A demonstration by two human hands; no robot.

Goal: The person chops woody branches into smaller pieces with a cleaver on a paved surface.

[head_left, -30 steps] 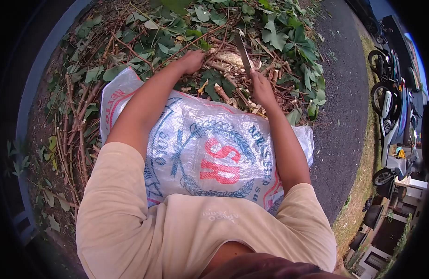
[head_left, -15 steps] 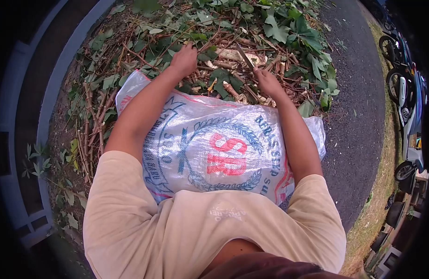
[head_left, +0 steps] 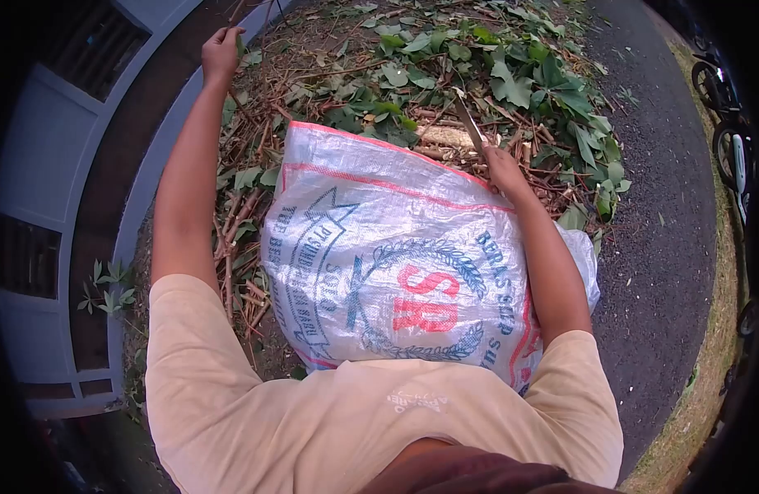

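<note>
My left hand [head_left: 221, 56] is raised at the upper left, closed around thin brown stems [head_left: 237, 11] that run up out of view. Near the pile's right part, my right hand [head_left: 503, 171] grips a knife [head_left: 470, 123], its blade angled up and to the left. Below the blade's left side lies a pale, stripped log [head_left: 444, 137] among chips and cut sticks. A white woven sack [head_left: 396, 247] with red and blue print covers my lap, its red edge beside my right wrist.
Green leaves [head_left: 511, 78] and cut branches [head_left: 248, 206] spread over the ground ahead. Dark asphalt [head_left: 651, 247] runs along the right, with grass and parked motorbikes [head_left: 735, 160] beyond. A blue-grey wall [head_left: 42, 181] stands at the left.
My left hand has moved from the pile up and left, now with stems in it. My right hand and knife appear slightly lower and farther right. The sack's upper edge stands higher.
</note>
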